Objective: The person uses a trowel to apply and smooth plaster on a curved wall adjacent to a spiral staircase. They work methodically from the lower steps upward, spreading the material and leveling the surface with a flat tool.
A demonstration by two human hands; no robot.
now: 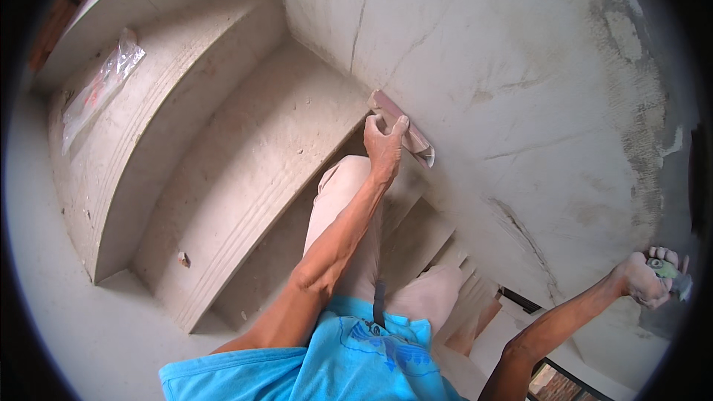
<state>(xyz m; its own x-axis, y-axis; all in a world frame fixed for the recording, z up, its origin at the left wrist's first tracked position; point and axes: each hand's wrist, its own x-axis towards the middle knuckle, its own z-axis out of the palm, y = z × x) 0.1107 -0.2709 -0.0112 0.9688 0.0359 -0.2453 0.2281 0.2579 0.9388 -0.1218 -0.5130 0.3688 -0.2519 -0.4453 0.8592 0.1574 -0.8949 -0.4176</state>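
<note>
My left hand (384, 145) is raised to the wall where it meets the stair edge. Between its thumb and fingers is a long sanding block (416, 141) with reddish-brown sandpaper, its lower end curling loose. The block lies close against the plastered wall (475, 52). Far off to the right, my dusty right hand (648, 279) is closed round a small green-and-grey tool (662, 268), and part of it is hidden by the fingers. Its exact kind is too unclear to name. Pale dust covers both hands.
Concrete stair steps (245, 171) rise to the left, with a crumpled clear plastic bag (100, 93) on an upper one. A small brown chip (183, 258) lies on a lower tread. Cracks (523, 234) mark the wall, and its right-hand strip is rough. Lower steps drop away behind my legs.
</note>
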